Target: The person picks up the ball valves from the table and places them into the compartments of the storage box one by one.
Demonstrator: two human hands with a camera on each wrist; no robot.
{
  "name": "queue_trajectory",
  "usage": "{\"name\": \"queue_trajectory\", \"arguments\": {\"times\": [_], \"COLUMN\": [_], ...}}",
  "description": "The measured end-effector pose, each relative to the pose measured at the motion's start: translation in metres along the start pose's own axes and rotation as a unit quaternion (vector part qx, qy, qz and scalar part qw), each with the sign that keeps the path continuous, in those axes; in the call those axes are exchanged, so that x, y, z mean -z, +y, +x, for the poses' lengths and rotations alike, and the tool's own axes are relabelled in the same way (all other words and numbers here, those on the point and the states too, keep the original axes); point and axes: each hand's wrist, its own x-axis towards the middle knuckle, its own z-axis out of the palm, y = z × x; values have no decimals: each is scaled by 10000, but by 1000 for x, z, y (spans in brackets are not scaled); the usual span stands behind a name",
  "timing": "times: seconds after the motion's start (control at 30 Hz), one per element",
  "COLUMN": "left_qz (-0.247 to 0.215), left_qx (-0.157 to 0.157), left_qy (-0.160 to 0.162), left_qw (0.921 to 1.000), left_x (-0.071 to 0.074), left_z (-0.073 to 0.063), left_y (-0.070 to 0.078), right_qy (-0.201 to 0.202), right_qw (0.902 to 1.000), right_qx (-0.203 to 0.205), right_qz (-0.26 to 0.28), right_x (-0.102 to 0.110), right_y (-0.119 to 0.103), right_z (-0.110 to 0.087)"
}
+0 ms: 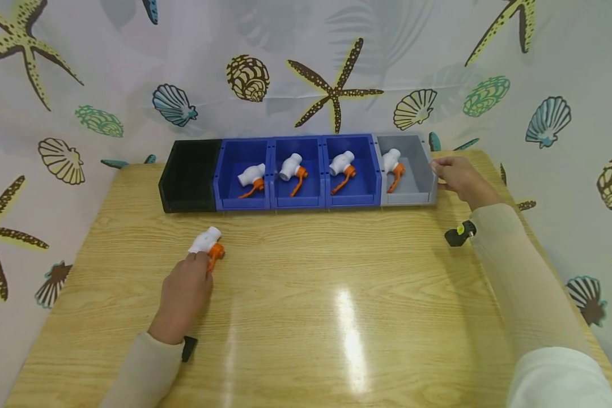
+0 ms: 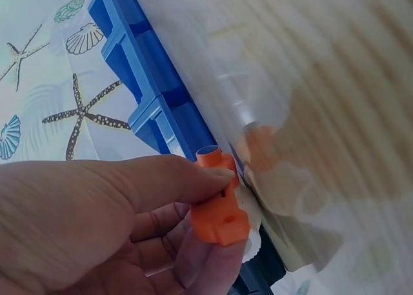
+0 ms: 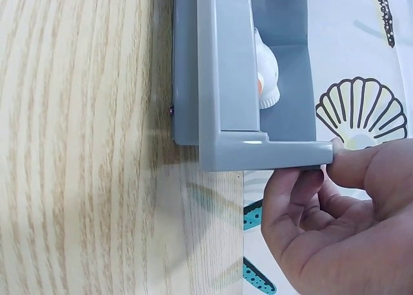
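My left hand (image 1: 186, 292) pinches a white ball valve (image 1: 204, 240) with an orange lever handle, over the table in front of the black bin (image 1: 190, 206). In the left wrist view, thumb and fingers close on the orange handle (image 2: 219, 221), and the white body is mostly hidden behind it. My right hand (image 1: 459, 174) holds the outer side wall of the grey bin (image 1: 422, 198) at the right end of the row. In the right wrist view, the thumb touches the wall's top edge and the fingers curl beneath. Another ball valve (image 3: 268, 72) lies inside that bin.
Three blue bins stand between the black and grey ones, each with a white valve (image 1: 291, 166) inside. The row sits along the back of the wooden table (image 1: 306, 294), before a seashell-patterned cloth (image 1: 209, 56). Small black wrist devices (image 1: 457, 236) show at both sleeves.
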Motion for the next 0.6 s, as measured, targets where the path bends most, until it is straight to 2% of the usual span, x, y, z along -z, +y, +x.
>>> {"name": "queue_trajectory", "arguments": {"times": [0.37, 0.5, 0.6], "left_qz": [-228, -157, -93], "left_qx": [57, 64, -16], "left_qy": [109, 252, 484], "left_qw": [9997, 9995, 9988], "left_x": [11, 19, 24], "left_z": [9, 15, 22], "left_y": [-10, -14, -15], "right_qy": [56, 24, 0], "right_qw": [10000, 10000, 10000], "right_qx": [-28, 7, 33], "right_qz": [41, 75, 83], "right_x": [1, 0, 0], "right_y": [2, 1, 1], "right_z": [2, 0, -1]}}
